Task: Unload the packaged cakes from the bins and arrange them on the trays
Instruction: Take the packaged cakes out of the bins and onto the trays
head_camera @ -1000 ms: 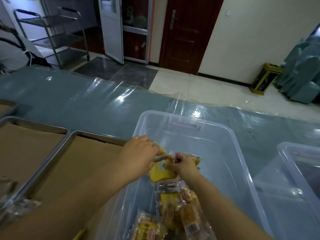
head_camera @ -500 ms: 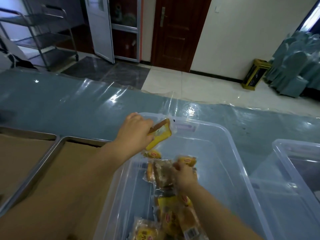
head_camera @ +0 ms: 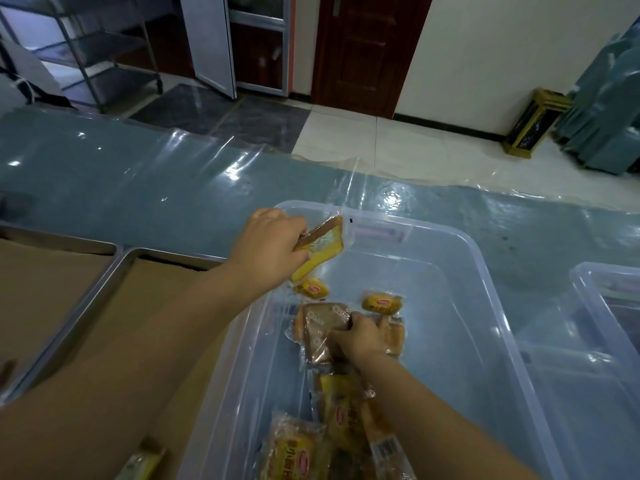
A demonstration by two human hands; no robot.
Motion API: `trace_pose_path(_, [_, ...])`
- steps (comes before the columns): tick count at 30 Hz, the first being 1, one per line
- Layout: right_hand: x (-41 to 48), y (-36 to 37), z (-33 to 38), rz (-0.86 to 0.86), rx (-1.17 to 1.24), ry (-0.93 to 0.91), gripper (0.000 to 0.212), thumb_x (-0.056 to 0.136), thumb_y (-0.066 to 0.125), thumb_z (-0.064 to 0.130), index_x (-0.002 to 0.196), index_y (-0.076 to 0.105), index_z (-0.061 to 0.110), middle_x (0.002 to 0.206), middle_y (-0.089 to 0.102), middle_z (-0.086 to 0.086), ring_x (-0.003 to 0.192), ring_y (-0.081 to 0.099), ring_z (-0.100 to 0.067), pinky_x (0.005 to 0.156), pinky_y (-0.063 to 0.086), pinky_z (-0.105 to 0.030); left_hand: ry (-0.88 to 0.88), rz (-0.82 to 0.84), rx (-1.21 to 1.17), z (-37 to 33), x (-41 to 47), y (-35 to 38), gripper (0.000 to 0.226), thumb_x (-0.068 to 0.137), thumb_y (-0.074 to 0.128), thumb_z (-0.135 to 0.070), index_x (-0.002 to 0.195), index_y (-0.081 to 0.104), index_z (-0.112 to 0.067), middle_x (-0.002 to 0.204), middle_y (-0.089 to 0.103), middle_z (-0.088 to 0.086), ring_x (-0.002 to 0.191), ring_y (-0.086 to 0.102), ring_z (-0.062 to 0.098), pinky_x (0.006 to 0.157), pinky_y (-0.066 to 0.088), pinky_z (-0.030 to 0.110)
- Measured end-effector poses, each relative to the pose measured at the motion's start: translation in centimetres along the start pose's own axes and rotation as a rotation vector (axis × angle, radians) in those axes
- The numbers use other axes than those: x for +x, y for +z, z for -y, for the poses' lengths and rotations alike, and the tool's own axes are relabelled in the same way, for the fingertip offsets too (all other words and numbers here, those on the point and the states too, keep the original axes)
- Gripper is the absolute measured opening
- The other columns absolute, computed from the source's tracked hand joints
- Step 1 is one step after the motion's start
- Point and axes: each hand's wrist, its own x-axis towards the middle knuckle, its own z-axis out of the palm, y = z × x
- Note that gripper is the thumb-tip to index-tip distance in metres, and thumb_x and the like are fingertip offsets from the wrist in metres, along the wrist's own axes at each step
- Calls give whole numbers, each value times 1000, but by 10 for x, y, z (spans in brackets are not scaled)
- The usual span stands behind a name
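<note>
Our left hand (head_camera: 268, 251), fingers curled round 1 yellow cake (head_camera: 323, 247), now lifts it above the bin (head_camera: 450, 341) toward the tray (head_camera: 173, 255), while the fingers of our right hand (head_camera: 360, 336) newly grip a brown cake (head_camera: 320, 325).

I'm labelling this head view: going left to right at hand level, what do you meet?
Paper-lined tray → left hand → yellow cake slice it grips → right hand, gripping a brown cake pack → second clear bin.
</note>
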Motion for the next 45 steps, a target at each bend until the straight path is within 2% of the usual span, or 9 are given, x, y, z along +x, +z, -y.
trace_pose_path(6, [-21, -8, 12, 15, 523, 17, 21, 85, 66, 11, 102, 56, 19, 88, 65, 4, 74, 60, -6, 45, 45, -10, 10, 14, -35, -4, -5, -6, 27, 81, 64, -38, 76, 45, -20, 76, 47, 0, 80, 41, 19, 77, 28, 31])
trace_pose_path(10, [-34, -20, 25, -45, 846, 76, 24, 86, 64, 10, 109, 56, 12, 94, 67, -6, 82, 64, -20, 66, 54, -28, 64, 66, -124, -14, -12, -14, 27, 84, 61, -40, 78, 42, -22, 77, 41, -5, 82, 37, 16, 72, 22, 29])
trace_pose_path(14, [-52, -26, 38, 66, 1177, 38, 27, 84, 47, -9, 105, 55, 6, 68, 62, -7, 56, 59, -17, 50, 48, -28, 106, 144, -134, -31, -24, -14, 25, 83, 59, -43, 77, 42, -27, 83, 45, -6, 99, 46, 21, 79, 26, 29])
trace_pose_path(17, [-67, -27, 42, 115, 1288, 2, 42, 73, 34, -15, 103, 57, 4, 66, 64, -8, 56, 60, -19, 47, 48, -26, 83, 194, -108, -38, -28, -15, 27, 85, 59, -39, 98, 55, -17, 121, 54, 8, 127, 38, 25, 94, 31, 34])
trace_pose_path(21, [-84, -30, 41, 142, 1341, -20, 43, 68, 29, -16, 93, 56, 6, 64, 60, -7, 58, 53, -22, 48, 45, -28, -27, 289, -211, -44, -42, -22, 28, 86, 58, -40, 99, 39, -24, 101, 60, 5, 84, 54, 21, 59, 35, 32])
trace_pose_path(26, [-99, -36, 34, 157, 1254, -84, 45, 72, 31, -18, 106, 56, -1, 91, 61, -15, 79, 59, -27, 60, 53, -31, -95, 305, -338, -51, -57, -27, 44, 83, 63, -34, 116, 36, -25, 117, 58, 1, 93, 57, 21, 66, 39, 31])
trace_pose_path(30, [-110, -36, 15, 186, 865, -120, 24, 87, 48, -8, 102, 61, 6, 100, 68, -13, 94, 65, -27, 74, 54, -32, -97, 213, -341, -45, -72, -36, 38, 80, 63, -25, 115, 49, -27, 115, 60, -2, 102, 58, 23, 74, 44, 32])
trace_pose_path(37, [-137, 2, -22, 269, -748, -600, 34, 87, 59, 41, 118, 54, 27, 110, 59, 3, 97, 57, -16, 74, 41, -24, -17, 92, -358, -42, -91, -34, 27, 75, 68, -19, 101, 63, -23, 95, 50, -6, 87, 57, 20, 72, 46, 35])
trace_pose_path(45, [-132, 39, -30, 319, -1192, -641, 69, 85, 60, 45, 138, 32, 11, 141, 41, -15, 130, 37, -34, 109, 26, -50, 17, 82, -293, -41, -93, -29, 26, 76, 69, -19, 100, 62, -27, 92, 47, -12, 78, 49, 11, 60, 34, 26])
